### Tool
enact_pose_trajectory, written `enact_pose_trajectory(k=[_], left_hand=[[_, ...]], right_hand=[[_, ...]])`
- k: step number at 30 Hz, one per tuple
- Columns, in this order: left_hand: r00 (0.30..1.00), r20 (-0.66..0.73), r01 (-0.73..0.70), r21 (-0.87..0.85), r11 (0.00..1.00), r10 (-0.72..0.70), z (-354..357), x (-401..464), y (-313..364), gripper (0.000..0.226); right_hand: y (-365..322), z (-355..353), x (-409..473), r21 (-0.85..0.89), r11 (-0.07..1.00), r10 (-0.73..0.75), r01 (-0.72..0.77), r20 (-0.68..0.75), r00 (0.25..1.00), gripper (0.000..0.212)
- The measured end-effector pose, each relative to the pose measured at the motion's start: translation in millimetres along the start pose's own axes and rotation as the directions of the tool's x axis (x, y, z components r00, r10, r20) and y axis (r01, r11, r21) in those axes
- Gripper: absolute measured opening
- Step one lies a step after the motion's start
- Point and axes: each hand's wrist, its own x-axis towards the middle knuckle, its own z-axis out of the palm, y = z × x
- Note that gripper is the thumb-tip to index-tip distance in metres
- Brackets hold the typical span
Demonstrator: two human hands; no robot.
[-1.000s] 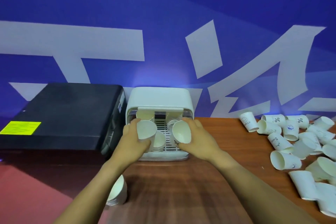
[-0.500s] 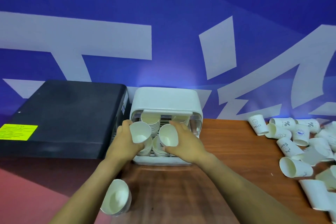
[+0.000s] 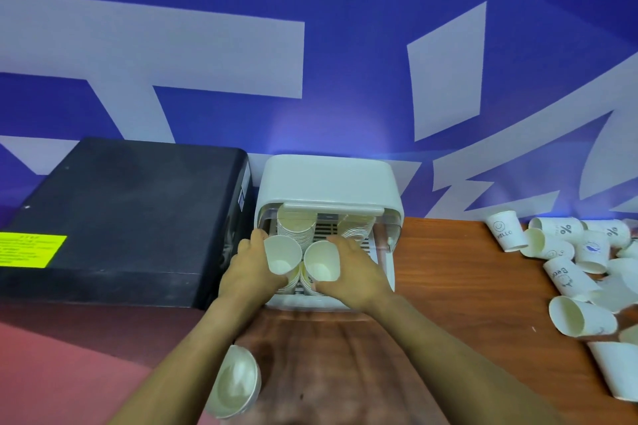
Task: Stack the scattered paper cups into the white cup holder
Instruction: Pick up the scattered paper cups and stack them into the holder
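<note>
Here, at left, the black box [image 3: 114, 214] bears a yellow label [image 3: 29, 249], unreadable; at frame centre, before the white cup holder [image 3: 328, 183], the left hand [image 3: 250, 274] grips a cup [image 3: 282, 254] and the right hand [image 3: 355, 274] grips another cup [image 3: 321, 260], mouths toward the camera; at right, a scattered cup [image 3: 505, 230] reads HELLO

The brown wood-grain table [image 3: 448, 269] carries a white plastic cup holder [image 3: 328, 183], a black box [image 3: 121, 210], scattered white paper cups [image 3: 569, 252] (mostly right), and one lone cup [image 3: 236, 383].
</note>
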Motion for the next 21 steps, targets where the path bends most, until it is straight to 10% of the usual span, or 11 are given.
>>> enact_pose_trajectory(k=[13,21], left_hand=[[0.988,0.153,0.018,0.103,0.995,-0.034,15,5,-4,0.092],[0.952,-0.001,-0.302,0.133,0.944,0.305,9,-40,30,0.071]], right_hand=[[16,12,2,-0.075,0.992,0.110,-0.098,0.185,0.977,0.104],[24,-33,-34,0.010,1.000,0.017,-0.017,0.032,0.999,0.072]])
